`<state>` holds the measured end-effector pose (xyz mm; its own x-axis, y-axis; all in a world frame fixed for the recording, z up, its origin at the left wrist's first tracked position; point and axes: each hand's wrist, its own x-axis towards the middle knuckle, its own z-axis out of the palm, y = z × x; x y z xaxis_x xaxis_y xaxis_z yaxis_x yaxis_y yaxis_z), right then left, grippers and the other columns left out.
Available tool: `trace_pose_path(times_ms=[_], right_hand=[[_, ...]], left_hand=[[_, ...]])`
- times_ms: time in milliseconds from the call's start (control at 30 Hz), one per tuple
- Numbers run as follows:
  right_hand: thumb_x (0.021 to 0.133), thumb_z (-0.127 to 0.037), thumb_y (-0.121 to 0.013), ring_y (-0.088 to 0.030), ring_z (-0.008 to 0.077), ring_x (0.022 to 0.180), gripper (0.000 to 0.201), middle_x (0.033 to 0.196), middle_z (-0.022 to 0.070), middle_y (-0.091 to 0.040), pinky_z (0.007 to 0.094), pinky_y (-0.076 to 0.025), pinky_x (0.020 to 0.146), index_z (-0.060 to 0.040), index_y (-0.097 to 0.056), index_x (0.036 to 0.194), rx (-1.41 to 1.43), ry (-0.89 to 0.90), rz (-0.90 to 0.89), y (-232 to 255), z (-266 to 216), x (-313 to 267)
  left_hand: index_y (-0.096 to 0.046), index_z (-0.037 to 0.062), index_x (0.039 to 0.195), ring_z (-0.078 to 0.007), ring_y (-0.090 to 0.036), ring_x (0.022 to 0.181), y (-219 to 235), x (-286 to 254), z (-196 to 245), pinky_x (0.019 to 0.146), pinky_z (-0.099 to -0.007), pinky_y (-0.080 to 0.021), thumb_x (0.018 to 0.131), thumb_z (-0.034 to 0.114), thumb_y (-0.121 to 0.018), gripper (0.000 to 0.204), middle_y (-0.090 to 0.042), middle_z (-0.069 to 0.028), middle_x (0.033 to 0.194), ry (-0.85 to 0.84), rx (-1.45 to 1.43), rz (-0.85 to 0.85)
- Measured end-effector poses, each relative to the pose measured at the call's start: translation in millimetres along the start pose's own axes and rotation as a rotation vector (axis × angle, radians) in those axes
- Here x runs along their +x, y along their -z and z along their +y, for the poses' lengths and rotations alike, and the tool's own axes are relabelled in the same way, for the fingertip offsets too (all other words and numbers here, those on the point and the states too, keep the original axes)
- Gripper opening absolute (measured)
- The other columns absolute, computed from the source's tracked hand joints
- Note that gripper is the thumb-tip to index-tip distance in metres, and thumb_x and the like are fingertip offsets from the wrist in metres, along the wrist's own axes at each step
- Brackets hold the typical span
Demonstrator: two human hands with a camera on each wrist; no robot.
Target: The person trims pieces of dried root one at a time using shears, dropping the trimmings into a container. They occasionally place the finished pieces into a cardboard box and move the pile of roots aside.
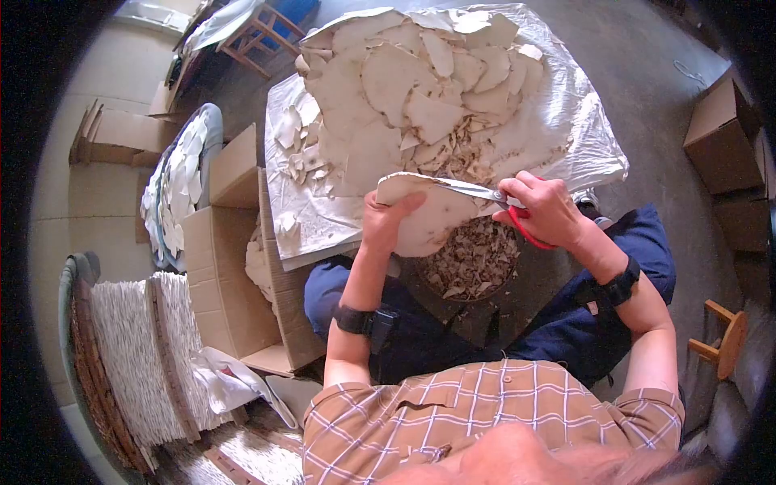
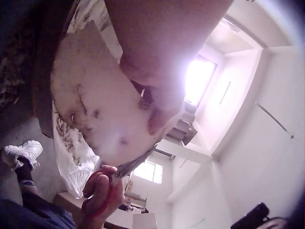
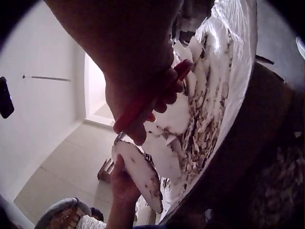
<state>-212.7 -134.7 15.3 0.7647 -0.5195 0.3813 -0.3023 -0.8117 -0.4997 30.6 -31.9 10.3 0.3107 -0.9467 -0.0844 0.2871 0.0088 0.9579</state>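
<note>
My left hand (image 1: 392, 220) grips the left side of a pale, flat, irregular sheet (image 1: 428, 222) with brown specks along its edge, thumb on top. Red-handled scissors (image 1: 529, 231) are in my right hand (image 1: 543, 204), fingers curled through the handles. Their blades (image 1: 465, 188) lie along the sheet's far edge. From the left wrist, the sheet's broad face (image 2: 100, 95) shows brown spots and a crack. In the right wrist view the sheet (image 3: 138, 169) hangs slanted beneath the scissors. Small trimmed scraps (image 1: 473, 257) fill a dark round container below the sheet, between my knees.
Ahead, a low surface covered in white plastic (image 1: 582, 121) bears a heap of similar sheets (image 1: 388, 81) and brown crumbs. At left stand an open cardboard box (image 1: 230, 283) and stacks of pale sheets (image 1: 129, 347). Boxes (image 1: 719, 133) and a wooden stool (image 1: 730, 339) are at right.
</note>
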Motion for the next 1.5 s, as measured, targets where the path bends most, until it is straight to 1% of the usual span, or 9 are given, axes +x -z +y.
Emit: trace_pose_path(times_ms=[633,733,800,900,933,967,1033,1067,1500], right_hand=[[0.072,-0.025,-0.068,-0.056,0.0258,0.056,0.027,0.065,0.0111,-0.055,0.0325,-0.045,0.05,-0.0048,-0.056,0.086,0.143,0.016,-0.128,-11.8,8.5,-7.7],[0.078,-0.029,-0.063,-0.056,0.0231,0.055,0.026,0.061,0.0099,-0.055,0.0306,-0.042,0.05,-0.0057,-0.054,0.085,0.478,-0.056,-0.279,-9.2,2.4,-5.7],[0.082,-0.028,-0.061,-0.049,0.0127,0.052,0.024,0.057,0.0036,-0.049,0.0251,-0.04,0.049,-0.0046,-0.054,0.086,0.924,-0.452,-0.579,-1.0,-7.5,-4.5],[0.084,-0.029,-0.058,-0.045,0.0057,0.055,0.025,0.056,-0.0013,-0.043,0.0226,-0.039,0.049,-0.0045,-0.054,0.086,0.852,-0.498,-0.6,3.3,-14.4,0.1],[0.082,-0.031,-0.06,-0.052,0.0137,0.056,0.028,0.061,0.0036,-0.05,0.0281,-0.042,0.05,-0.0046,-0.054,0.089,0.689,-0.236,-0.425,-10.2,-5.2,-3.2],[0.082,-0.031,-0.06,-0.052,0.0137,0.056,0.028,0.061,0.0036,-0.05,0.0281,-0.042,0.05,-0.0046,-0.054,0.089,0.688,-0.233,-0.428,-12.6,-1.3,-4.6],[0.078,-0.036,-0.062,-0.058,0.0264,0.064,0.035,0.073,0.0109,-0.056,0.0358,-0.045,0.055,-0.0045,-0.053,0.093,0.17,0.037,-0.108,-6.2,-5.3,0.1],[0.075,-0.039,-0.063,-0.057,0.035,0.073,0.042,0.085,0.0163,-0.057,0.0412,-0.046,0.06,-0.0047,-0.052,0.096,0.147,-0.064,-0.214,1.2,-8.4,0.6],[0.075,-0.04,-0.062,-0.058,0.0341,0.071,0.041,0.078,0.015,-0.057,0.0398,-0.046,0.059,-0.0044,-0.053,0.094,0.122,-0.031,-0.212,6.7,-8.8,-1.2]], left_hand=[[-0.063,0.0024,0.085,-0.0133,-0.06,0.066,6.6,-1.1,3.0,0.062,-0.0263,-0.048,0.068,-0.001,-0.066,0.017,-0.064,-0.0042,0.076,0.113,0.058,-0.027],[-0.065,0.0026,0.086,-0.0107,-0.059,0.067,12.4,-0.1,2.6,0.062,-0.0247,-0.049,0.07,-0.001,-0.067,0.016,-0.064,-0.0028,0.078,0.104,0.038,-0.076],[-0.065,0.0025,0.085,-0.0105,-0.059,0.067,8.5,-1.3,2.5,0.062,-0.0244,-0.049,0.07,-0.001,-0.067,0.016,-0.064,-0.0026,0.077,0.096,-0.025,-0.065],[-0.065,0.0025,0.085,-0.0104,-0.06,0.067,11.1,0.7,4.8,0.061,-0.0238,-0.049,0.07,-0.002,-0.066,0.016,-0.064,-0.0025,0.077,0.098,-0.078,-0.067],[-0.065,0.0024,0.085,-0.0105,-0.06,0.068,12.4,0.7,5.8,0.062,-0.0236,-0.049,0.07,-0.002,-0.066,0.016,-0.064,-0.0027,0.078,0.11,-0.068,-0.079],[-0.065,0.0024,0.085,-0.0105,-0.06,0.068,12.5,-0.3,6.1,0.062,-0.0236,-0.049,0.07,-0.002,-0.066,0.016,-0.064,-0.0027,0.078,0.107,-0.07,-0.076],[-0.064,0.004,0.078,-0.0104,-0.057,0.061,6.2,-1.8,11.7,0.059,-0.0237,-0.046,0.069,0.0,-0.064,0.01,-0.062,-0.0013,0.071,0.114,0.004,-0.043],[-0.064,0.004,0.078,-0.0104,-0.057,0.061,5.2,-2.0,11.5,0.059,-0.0237,-0.046,0.069,0.0,-0.064,0.01,-0.062,-0.0013,0.071,0.113,0.003,-0.043],[-0.065,0.0034,0.082,-0.0082,-0.057,0.064,4.9,-0.9,6.2,0.059,-0.0215,-0.045,0.069,-0.001,-0.067,0.013,-0.064,-0.0014,0.075,0.038,0.042,-0.081]])
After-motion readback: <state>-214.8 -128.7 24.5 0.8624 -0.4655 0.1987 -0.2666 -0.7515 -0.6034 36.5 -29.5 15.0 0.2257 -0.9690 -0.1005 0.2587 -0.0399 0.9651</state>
